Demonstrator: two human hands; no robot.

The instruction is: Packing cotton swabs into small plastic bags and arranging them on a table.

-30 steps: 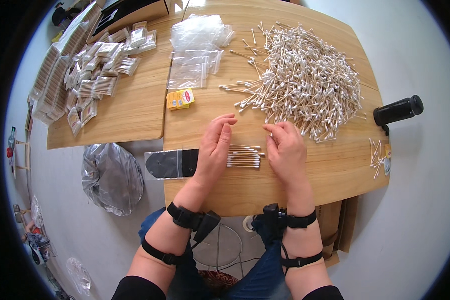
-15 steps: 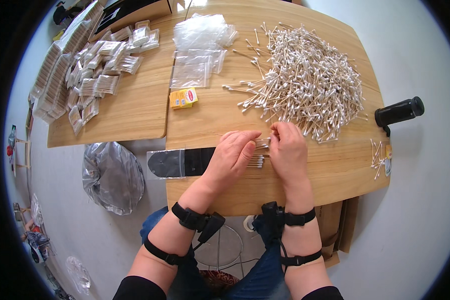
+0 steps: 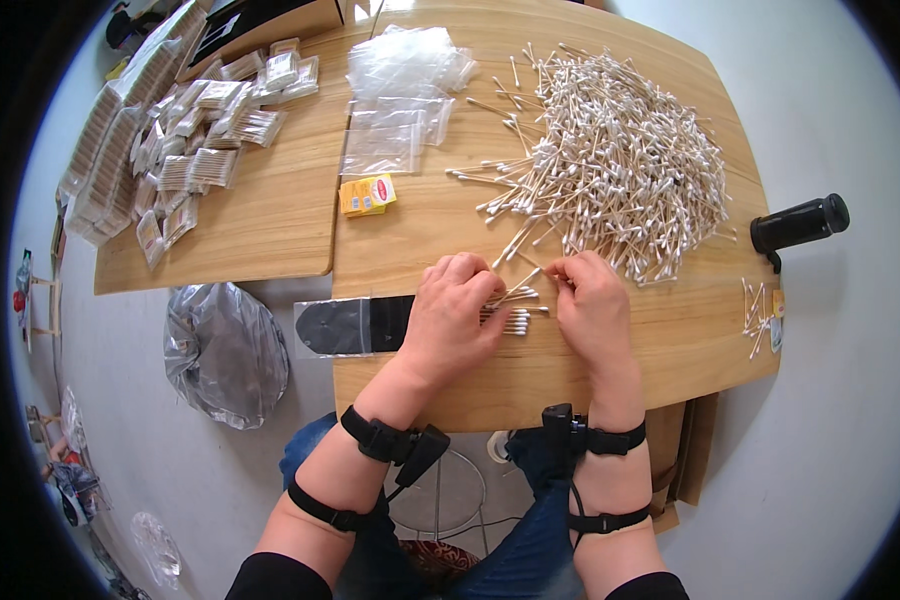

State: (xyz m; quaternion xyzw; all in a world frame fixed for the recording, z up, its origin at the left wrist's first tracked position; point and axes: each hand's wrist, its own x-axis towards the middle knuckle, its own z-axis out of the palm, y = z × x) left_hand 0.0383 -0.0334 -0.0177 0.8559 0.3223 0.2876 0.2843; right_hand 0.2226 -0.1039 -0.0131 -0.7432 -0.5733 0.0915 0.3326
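Observation:
My left hand (image 3: 454,314) is closed around cotton swabs, its fingers curled over their sticks. Several white swab tips (image 3: 518,322) stick out on its right side in a rough row, and one swab slants up toward the pile. Beneath this hand lies a black flat strip (image 3: 390,322) with a clear zip bag (image 3: 335,328) around its rounded left end. My right hand (image 3: 592,303) is just to the right, thumb and fingers pinched on a cotton swab at the near edge of the big loose pile of cotton swabs (image 3: 630,165). Its fingertips partly hide that swab.
Clear empty bags (image 3: 400,90) and yellow cards (image 3: 367,195) lie beyond my left hand. Packed swab bags (image 3: 220,120) cover the left table. A black cylinder (image 3: 800,224) stands at the right edge, near a few loose swabs (image 3: 755,315). A grey bin bag (image 3: 225,355) hangs below left.
My right hand has moved slightly right, away from the left. My left hand has shifted a little left and turned, with more swab tips showing beside it.

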